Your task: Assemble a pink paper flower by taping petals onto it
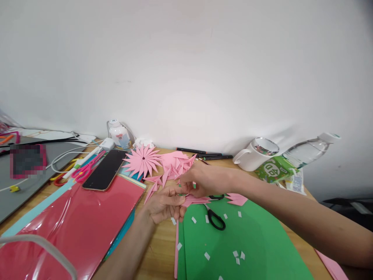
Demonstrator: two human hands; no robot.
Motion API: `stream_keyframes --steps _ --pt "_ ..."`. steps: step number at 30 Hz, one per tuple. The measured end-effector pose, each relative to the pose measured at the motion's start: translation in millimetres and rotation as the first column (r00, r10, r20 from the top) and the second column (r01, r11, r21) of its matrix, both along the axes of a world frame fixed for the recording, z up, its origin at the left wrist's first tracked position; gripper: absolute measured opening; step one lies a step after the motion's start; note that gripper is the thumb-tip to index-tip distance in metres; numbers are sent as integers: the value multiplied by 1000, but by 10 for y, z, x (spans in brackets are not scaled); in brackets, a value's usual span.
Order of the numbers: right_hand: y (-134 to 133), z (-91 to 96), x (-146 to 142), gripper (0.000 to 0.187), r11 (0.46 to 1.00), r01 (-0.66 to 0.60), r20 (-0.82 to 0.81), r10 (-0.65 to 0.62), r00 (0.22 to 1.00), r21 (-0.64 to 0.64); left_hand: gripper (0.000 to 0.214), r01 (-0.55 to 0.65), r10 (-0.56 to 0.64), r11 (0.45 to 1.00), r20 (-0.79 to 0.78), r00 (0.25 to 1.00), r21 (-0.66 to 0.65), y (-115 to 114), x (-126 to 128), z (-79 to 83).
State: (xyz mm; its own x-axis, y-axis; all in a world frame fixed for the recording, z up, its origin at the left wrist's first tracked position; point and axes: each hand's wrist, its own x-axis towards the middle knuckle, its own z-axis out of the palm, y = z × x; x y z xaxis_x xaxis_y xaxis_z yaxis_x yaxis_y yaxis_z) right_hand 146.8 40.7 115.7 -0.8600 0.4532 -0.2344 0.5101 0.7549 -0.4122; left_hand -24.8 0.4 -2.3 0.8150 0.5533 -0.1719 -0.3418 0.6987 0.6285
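My left hand [164, 204] and my right hand [204, 179] meet at the table's middle, both with fingers pinched on folded pink paper petals [194, 200]. Behind my hands lies a heap of pointed pink paper pieces [175, 163]. A finished pink paper flower [142, 160] rests just left of that heap. Black-handled scissors [215, 217] lie on green paper sheets [247, 241] right below my right hand. Small white paper scraps [238, 256] are scattered over the green sheets.
A red paper pack in plastic [75, 225] carries a black phone [105, 170]. Pink scissors [87, 167], a charger [107, 144] and a small white bottle [119, 134] sit at the left back. A white mug [256, 155], a water bottle [309, 151] and black pens [201, 152] stand along the wall.
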Motion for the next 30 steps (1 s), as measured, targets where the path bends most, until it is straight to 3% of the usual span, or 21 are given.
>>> stream_keyframes --steps 10,24,30 --pt "21 -54 38 12 999 -51 30 51 998 -4 31 13 -12 999 -18 1000 32 -13 31 -40" --pt "-4 -127 12 5 984 -106 79 96 992 141 22 -1 7 998 -93 996 60 -23 60 -16" --pt "17 -72 72 9 985 -126 -29 130 991 121 22 -55 60 996 -80 995 67 -4 41 -49"
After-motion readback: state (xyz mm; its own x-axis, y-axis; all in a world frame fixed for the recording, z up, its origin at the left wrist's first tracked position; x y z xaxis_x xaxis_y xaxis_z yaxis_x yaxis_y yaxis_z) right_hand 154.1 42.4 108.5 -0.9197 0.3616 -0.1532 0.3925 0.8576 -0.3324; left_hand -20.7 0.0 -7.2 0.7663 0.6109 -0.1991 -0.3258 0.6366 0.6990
